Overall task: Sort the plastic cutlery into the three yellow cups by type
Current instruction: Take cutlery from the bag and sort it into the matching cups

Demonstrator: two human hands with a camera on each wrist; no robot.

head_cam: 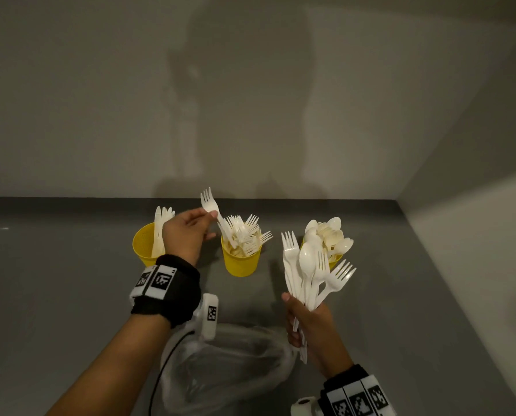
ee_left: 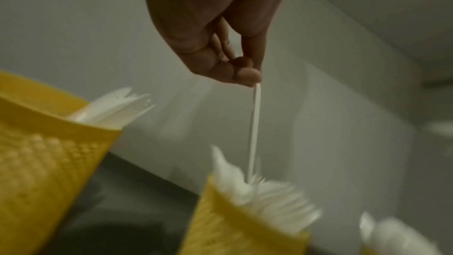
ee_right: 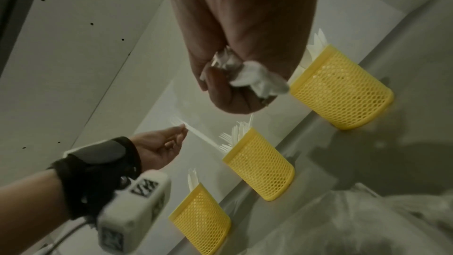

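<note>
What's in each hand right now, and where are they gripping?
Left hand pinches one fork at its neck, below the tines. Right hand grips a mixed bundle by the handles.

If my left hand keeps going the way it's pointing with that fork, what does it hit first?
Probably the forks standing in the middle yellow cup. The left hand points right toward them, and its held fork already angles down into that bunch, though depth is uncertain.

Glossy white plastic cutlery point(head_cam: 310, 274); yellow perforated plastic cups point(ee_right: 259, 164); matt grey tabletop point(head_cam: 55, 280).
</note>
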